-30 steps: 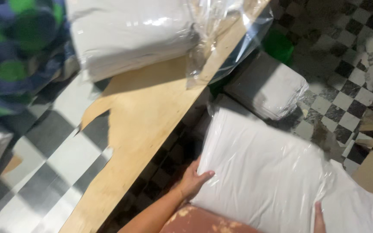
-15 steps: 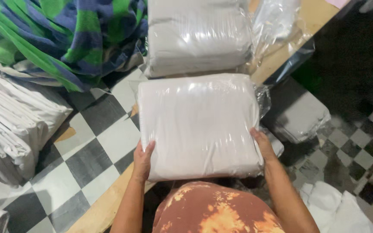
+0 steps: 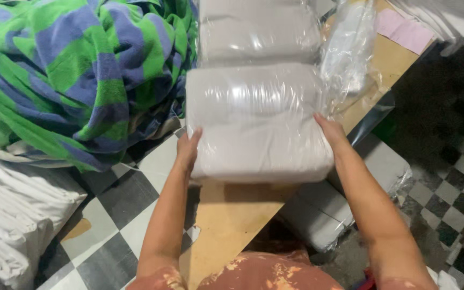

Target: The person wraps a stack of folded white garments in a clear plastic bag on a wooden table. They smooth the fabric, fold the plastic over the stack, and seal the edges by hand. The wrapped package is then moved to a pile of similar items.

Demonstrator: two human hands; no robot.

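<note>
Item: plastic-wrapped white bundle (image 3: 256,126), flat on the wooden board (image 3: 232,215), gripped at both sides (left hand (image 3: 188,150) and right hand (image 3: 331,131) pressed against its edges). Just beyond the hands: second wrapped bundle (image 3: 259,32). Left of left hand: green-and-purple striped cloth (image 3: 71,70).

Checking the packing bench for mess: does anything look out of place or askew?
The striped blanket lies crumpled in a heap beside the neat wrapped bundle both hands hold, and loose plastic wrap is bunched on the board.
</note>
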